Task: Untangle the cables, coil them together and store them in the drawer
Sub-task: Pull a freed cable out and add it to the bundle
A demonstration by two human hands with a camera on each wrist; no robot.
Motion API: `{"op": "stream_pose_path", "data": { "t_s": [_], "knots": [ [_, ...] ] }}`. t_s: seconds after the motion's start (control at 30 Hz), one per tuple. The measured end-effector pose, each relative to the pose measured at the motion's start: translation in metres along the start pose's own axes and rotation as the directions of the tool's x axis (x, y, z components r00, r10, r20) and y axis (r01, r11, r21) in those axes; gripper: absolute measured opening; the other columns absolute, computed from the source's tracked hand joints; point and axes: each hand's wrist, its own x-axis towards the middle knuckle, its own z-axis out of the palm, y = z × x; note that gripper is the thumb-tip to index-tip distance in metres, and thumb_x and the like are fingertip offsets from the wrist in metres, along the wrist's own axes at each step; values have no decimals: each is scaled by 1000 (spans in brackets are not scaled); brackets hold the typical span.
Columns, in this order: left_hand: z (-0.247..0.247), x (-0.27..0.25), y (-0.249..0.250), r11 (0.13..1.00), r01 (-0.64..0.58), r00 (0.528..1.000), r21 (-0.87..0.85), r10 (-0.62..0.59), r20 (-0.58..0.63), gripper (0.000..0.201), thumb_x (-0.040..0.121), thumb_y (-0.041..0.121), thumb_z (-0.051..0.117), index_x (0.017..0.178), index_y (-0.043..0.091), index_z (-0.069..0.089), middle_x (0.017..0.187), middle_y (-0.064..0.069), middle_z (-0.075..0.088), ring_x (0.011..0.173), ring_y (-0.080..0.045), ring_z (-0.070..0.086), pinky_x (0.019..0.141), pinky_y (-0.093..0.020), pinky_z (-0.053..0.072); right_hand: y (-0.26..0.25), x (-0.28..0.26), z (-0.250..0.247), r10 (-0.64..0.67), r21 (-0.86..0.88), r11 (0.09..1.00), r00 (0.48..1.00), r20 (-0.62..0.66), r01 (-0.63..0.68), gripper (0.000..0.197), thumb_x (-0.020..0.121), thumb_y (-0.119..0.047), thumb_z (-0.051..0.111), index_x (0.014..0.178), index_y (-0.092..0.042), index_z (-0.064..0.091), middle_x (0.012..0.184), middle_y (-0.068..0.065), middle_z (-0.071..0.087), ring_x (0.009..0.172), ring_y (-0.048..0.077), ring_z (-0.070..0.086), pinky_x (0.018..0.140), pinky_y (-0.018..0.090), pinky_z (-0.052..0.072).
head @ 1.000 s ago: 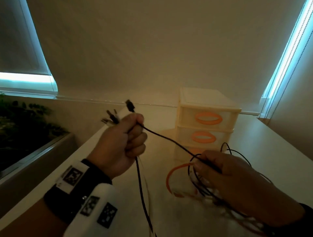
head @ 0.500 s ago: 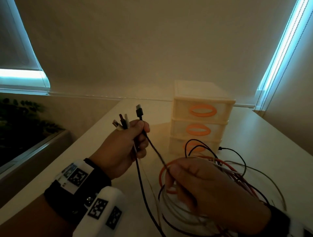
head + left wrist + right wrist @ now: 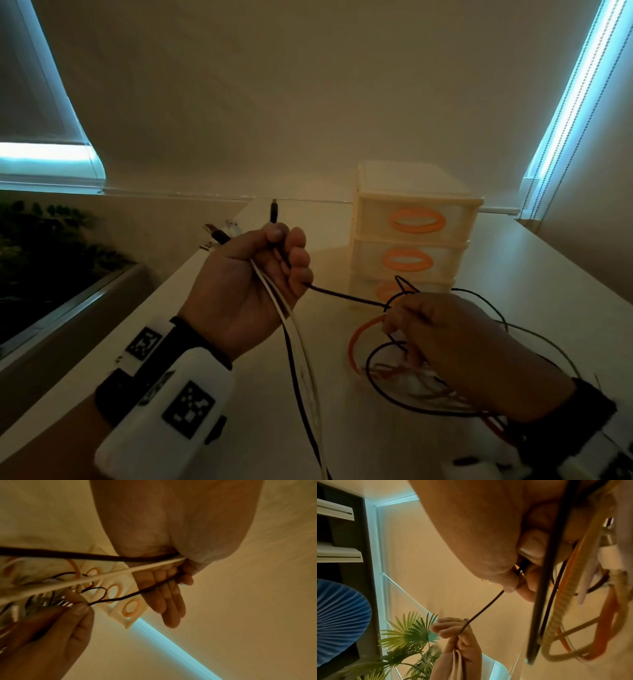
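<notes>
While left hand (image 3: 246, 287) grips plugs, thin black cable (image 3: 346, 297) taut.

White table (image 3: 219, 346), 3-drawer unit (image 3: 414, 236) at back, cable loops (image 3: 390, 380) nr front

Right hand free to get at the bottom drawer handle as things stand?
Probably not yet. The right hand pinches the black cable and carries the cable loops, which hang in front of the bottom drawer handle. The left hand grips cable ends too.
</notes>
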Motion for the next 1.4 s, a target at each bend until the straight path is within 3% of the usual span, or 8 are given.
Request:
{"op": "stream_pose_path", "data": {
  "t_s": [0.23, 0.43, 0.63, 0.7, 0.77, 0.9, 1.2, 1.4],
  "knots": [
    [-1, -8, -16, 949, 315, 839, -21, -268, 473, 28, 110, 22, 28, 97, 6, 47, 105, -31, 67, 97, -43, 67, 87, -45, 49, 9, 2, -9, 69, 72, 994, 987, 145, -80, 28, 98, -33, 60, 82, -12, 68, 54, -4, 56, 42, 8, 46, 44, 24, 38],
    [3, -11, -43, 803, 327, 807, 499, -512, 295, 29, 107, 27, 40, 84, 11, 49, 120, -40, 61, 104, -45, 68, 83, -40, 57, 2, -6, -9, -189, 48, 976, 936, -297, 212, 24, 93, -38, 66, 78, -19, 71, 65, -1, 69, 59, 10, 64, 53, 19, 48],
    [12, -5, -44, 921, 219, 956, 321, -269, 120, 28, 102, 27, 49, 81, 10, 51, 93, -16, 60, 85, -29, 67, 81, -40, 59, -4, -16, 20, -453, 181, 841, 846, -281, 510, 12, 92, -16, 70, 101, -21, 78, 88, -12, 76, 84, -4, 69, 73, 15, 56],
    [16, -4, -41, 966, 155, 983, 206, -171, 61, 34, 106, 30, 39, 81, 11, 49, 111, -19, 70, 100, -29, 72, 88, -38, 60, 0, -16, 28, -541, 23, 834, 825, -163, 552, 27, 94, -22, 68, 120, -31, 73, 103, -16, 73, 97, -1, 67, 84, 18, 54],
    [16, -2, -37, 989, 116, 993, 93, -118, 15, 34, 106, 31, 36, 80, 12, 48, 114, -18, 72, 101, -29, 73, 81, -33, 62, 1, -14, 30, -520, 8, 853, 852, -64, 522, 24, 96, -29, 65, 117, -38, 72, 92, -12, 71, 82, 7, 68, 72, 26, 55],
    [10, 0, -34, 992, 109, 994, 69, -107, -21, 22, 98, 26, 45, 80, 14, 49, 67, 1, 49, 54, -14, 51, 50, -24, 46, 0, -13, 26, -414, -23, 910, 910, -12, 413, 9, 94, -40, 61, 86, -39, 65, 80, -18, 67, 72, 3, 63, 63, 20, 48],
    [1, 3, -20, 997, 53, 998, 60, -54, 12, 28, 105, 25, 38, 80, 15, 47, 63, 6, 34, 50, -9, 32, 49, -22, 30, 1, -16, 9, -328, -399, 822, 911, 251, 406, 60, 82, -61, 70, 133, -52, 41, 116, -41, 36, 112, -15, 31, 96, 9, 33],
    [2, 2, 6, 994, -96, 995, 49, 96, 14, 31, 99, 20, 40, 70, 18, 50, 62, 10, 31, 51, -6, 29, 50, -20, 27, 7, -16, -23, -222, -516, 820, 968, 116, 249, 48, 76, -62, 71, 117, -55, 48, 96, -32, 57, 86, -8, 52, 95, 30, 41]
  ]
}}
